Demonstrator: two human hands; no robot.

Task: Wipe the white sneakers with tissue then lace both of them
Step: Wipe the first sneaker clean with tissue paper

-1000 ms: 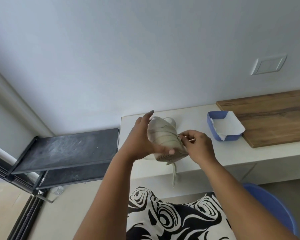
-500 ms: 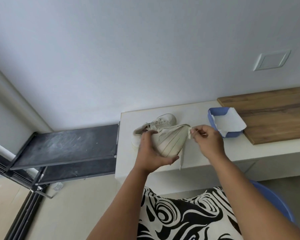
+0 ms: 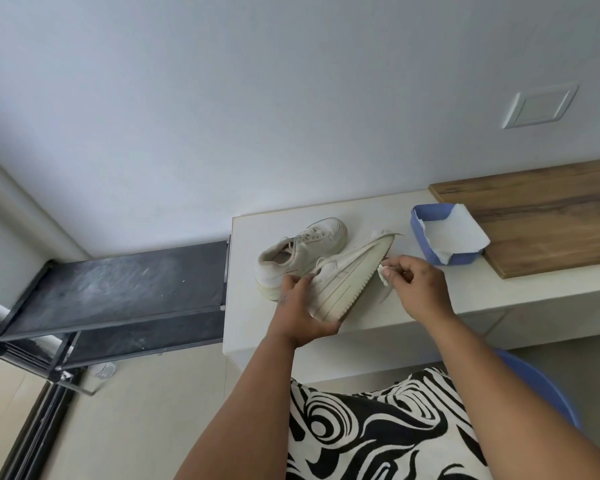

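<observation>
Left hand (image 3: 300, 311) curls around the heel of the tilted sneaker (image 3: 350, 277), ribbed sole edge facing right. Just right of that grip, the right hand (image 3: 418, 289) pinches a crumpled tissue (image 3: 382, 273) against the sole. The second sneaker (image 3: 298, 252) sits upright behind on the smooth white counter (image 3: 465, 289).

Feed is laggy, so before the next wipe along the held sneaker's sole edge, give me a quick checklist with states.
1. Left hand grips the held sneaker at its heel end: ok.
2. Right hand pinches the tissue: ok.
3. Tissue touching the sole edge: cannot tell, it sits right beside it.
4. Second sneaker resting on the white counter, apart from the wiping side: ok.
5. Spare tissue in the blue tray: ok.
6. Held sneaker laced: not ok.
</observation>
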